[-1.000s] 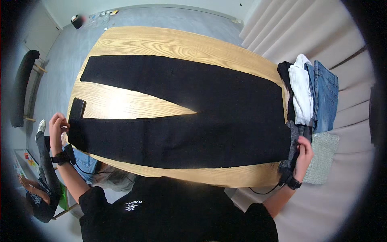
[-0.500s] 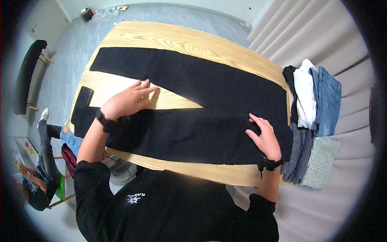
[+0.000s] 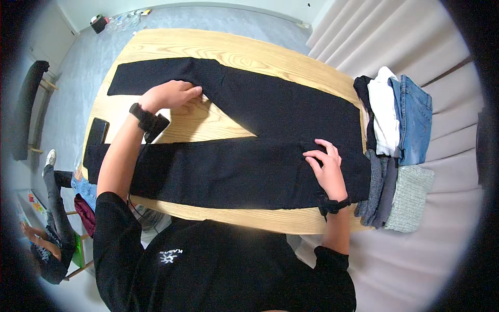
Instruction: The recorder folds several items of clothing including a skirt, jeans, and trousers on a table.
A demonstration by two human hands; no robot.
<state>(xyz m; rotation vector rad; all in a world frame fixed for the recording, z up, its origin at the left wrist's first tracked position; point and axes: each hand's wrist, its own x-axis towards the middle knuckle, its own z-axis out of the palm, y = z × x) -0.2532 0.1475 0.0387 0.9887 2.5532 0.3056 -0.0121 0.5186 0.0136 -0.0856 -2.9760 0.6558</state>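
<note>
A pair of black trousers (image 3: 244,169) lies spread flat on a light wooden table (image 3: 202,122), its two legs fanning apart toward the left. My left hand (image 3: 169,95) rests on the far trouser leg, fingers curled at its near edge; I cannot tell whether it grips the cloth. A black band sits on that wrist. Flat on the near leg by the waist end lies my right hand (image 3: 326,166), fingers spread, pressing the fabric.
A pile of folded clothes (image 3: 392,140), white, blue denim and grey, sits at the table's right end beside a pale curtain. A black phone (image 3: 96,134) lies near the left edge. Clothes hang over a chair (image 3: 78,200) below left.
My left hand has gone from the trouser hem at the table's left edge up to the far leg. My right hand came off the waist end onto the near leg.
</note>
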